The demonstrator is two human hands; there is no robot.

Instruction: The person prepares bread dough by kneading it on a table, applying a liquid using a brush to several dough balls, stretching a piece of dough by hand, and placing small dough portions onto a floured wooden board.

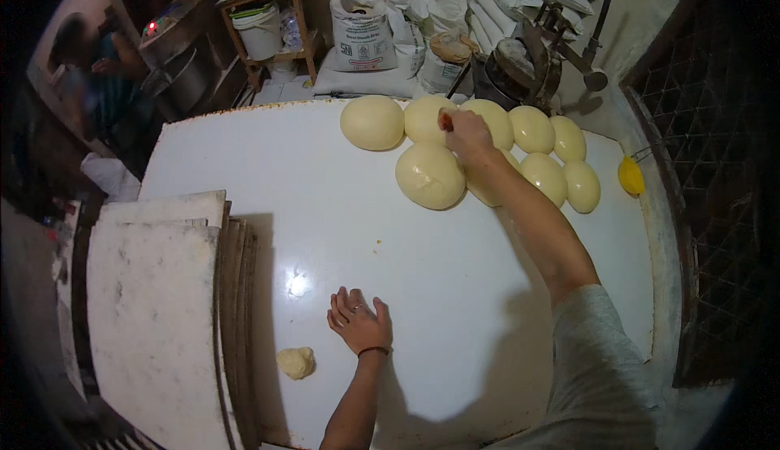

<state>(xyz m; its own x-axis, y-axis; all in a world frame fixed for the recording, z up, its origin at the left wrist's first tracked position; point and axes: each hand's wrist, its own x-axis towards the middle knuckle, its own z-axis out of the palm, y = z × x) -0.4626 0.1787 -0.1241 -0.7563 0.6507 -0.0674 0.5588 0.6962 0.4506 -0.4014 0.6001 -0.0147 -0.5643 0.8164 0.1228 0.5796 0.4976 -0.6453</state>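
Several large, smooth, pale yellow dough balls [431, 177] sit in two rows at the far right of the white table [341, 231]. My right hand [469, 135] reaches out over the far row, closed around a small reddish-brown piece [445, 119] that looks like a handle; the rest of it is hidden. Below and beside this hand, the dough is partly covered by my forearm. My left hand [358, 322] rests on the table nearer to me, fingers spread and holding nothing. A small rough lump of dough [296, 363] lies to its left.
Upright boards [154, 312] stand at the left edge. A yellow tool [630, 175] is at the right edge. Beyond the table are white sacks [363, 32], a metal machine [532, 60] and a wooden stand [305, 32] with a bucket. Another person [101, 84] is at far left.
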